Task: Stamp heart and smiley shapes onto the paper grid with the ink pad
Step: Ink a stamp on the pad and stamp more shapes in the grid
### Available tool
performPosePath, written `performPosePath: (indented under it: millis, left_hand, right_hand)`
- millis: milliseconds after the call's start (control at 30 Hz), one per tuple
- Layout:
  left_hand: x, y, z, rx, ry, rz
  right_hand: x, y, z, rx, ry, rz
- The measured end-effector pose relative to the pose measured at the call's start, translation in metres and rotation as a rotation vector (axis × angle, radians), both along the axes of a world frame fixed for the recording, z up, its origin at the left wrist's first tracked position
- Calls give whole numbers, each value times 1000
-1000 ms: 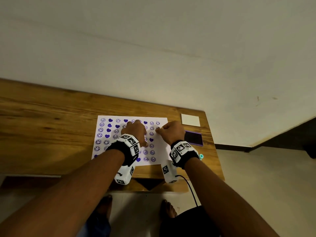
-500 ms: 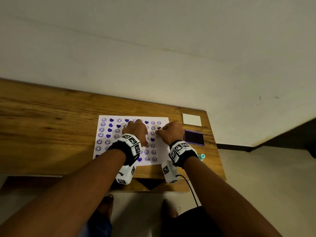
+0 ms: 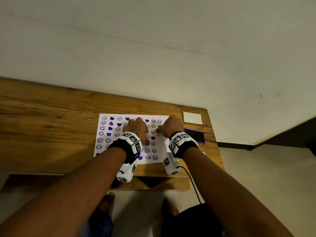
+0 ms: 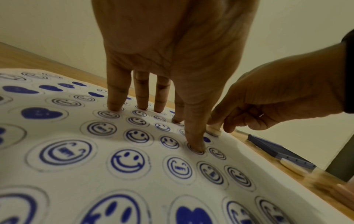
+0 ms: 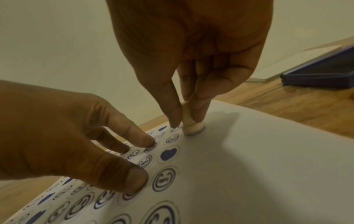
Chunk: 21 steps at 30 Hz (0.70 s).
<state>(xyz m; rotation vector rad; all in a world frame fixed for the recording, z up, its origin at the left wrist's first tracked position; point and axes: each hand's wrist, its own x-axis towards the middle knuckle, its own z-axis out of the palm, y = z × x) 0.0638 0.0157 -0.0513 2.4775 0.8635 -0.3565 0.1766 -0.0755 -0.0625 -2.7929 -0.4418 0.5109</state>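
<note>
A white paper grid (image 3: 164, 146) (image 4: 80, 178) (image 5: 249, 166) printed with blue hearts and smileys lies on the wooden table (image 3: 51, 120). My left hand (image 3: 136, 128) (image 4: 172, 60) (image 5: 67, 136) presses straight fingertips down on the sheet's middle. My right hand (image 3: 171, 125) (image 5: 191, 60) (image 4: 277, 97) pinches a small pale wooden stamp (image 5: 192, 127) (image 4: 213, 130), which stands upright with its face on the paper near the right edge of the stamped columns. The open ink pad (image 3: 195, 135) (image 5: 321, 75) (image 4: 277, 153) lies to the right of the sheet.
The ink pad's white lid (image 3: 192, 117) lies behind the pad near the table's back right corner. A teal object (image 3: 203, 153) peeks out behind my right wrist. More wooden stamps (image 4: 293, 165) lie by the paper's right edge. The table's front edge is close below.
Both hands stay almost where they were. The right hand has kept the stamp pressed at the same spot on the paper's right side; the left hand still holds the sheet down.
</note>
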Motion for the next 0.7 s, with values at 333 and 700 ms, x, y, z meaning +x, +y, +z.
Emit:
performPosePath:
  millis: [333,700]
  left_hand:
    - [-1,-3,0,17,3,11]
    - [1,-4,-5,20,-9,19]
  right_hand:
    - [-1,1,6,-41,1,13]
    - [-4,-2,7,-15,-6,20]
